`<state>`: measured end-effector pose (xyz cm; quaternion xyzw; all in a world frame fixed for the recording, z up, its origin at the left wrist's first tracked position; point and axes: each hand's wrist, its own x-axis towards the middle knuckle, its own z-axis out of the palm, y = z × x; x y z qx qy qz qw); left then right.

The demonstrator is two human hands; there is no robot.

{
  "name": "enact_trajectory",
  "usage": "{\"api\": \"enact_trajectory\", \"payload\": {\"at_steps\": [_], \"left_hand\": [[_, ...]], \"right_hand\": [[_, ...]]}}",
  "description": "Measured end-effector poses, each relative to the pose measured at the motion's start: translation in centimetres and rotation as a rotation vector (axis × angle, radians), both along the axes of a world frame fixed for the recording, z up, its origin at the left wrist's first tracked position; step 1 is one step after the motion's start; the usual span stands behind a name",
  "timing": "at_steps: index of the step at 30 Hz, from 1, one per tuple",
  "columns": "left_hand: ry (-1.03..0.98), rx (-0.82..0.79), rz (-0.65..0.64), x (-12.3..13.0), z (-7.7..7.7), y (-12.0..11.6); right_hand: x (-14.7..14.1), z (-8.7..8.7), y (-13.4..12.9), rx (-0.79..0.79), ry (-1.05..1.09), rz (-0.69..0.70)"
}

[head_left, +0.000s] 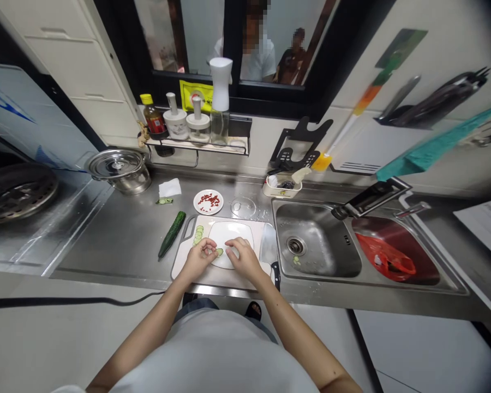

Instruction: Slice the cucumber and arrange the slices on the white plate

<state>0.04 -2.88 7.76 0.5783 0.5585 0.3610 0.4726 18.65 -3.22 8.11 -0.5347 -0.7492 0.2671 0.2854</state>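
Between finger and thumb, my left hand [202, 255] pinches a cucumber slice [220, 252] over the left part of a white plate [237, 229]. My right hand [242, 256] hovers over the plate's front right, its thumb and fingers apart and nothing seen between them. The plate rests on a pale cutting board [183, 256]. A short row of cucumber slices [198, 233] lies on the board, left of the plate. Along the board's right edge lies a knife [269, 244] with a black handle. A whole cucumber [172, 234] is on the steel counter, left of the board.
Behind the board sits a small plate of red pieces [208, 202]. A double sink [319, 234] with a red plastic bag [387, 259] adjoins on the right. A lidded pot [123, 170] stands back left. A spice shelf [200, 143] hangs below the window.
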Motion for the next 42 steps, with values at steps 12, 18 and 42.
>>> {"api": "enact_trajectory", "payload": {"at_steps": [12, 18, 42], "left_hand": [[0.044, 0.009, -0.031, 0.8, -0.1, 0.2], [-0.083, -0.114, 0.122, 1.7, -0.7, 0.4], [-0.407, -0.409, 0.13, 3.9, -1.1, 3.3]], "right_hand": [[-0.8, -0.1, 0.2, 0.01, 0.049, 0.028], [-0.3, 0.0, 0.5, 0.033, -0.002, 0.006], [1.2, -2.3, 2.6, 0.004, 0.017, -0.043]]}}
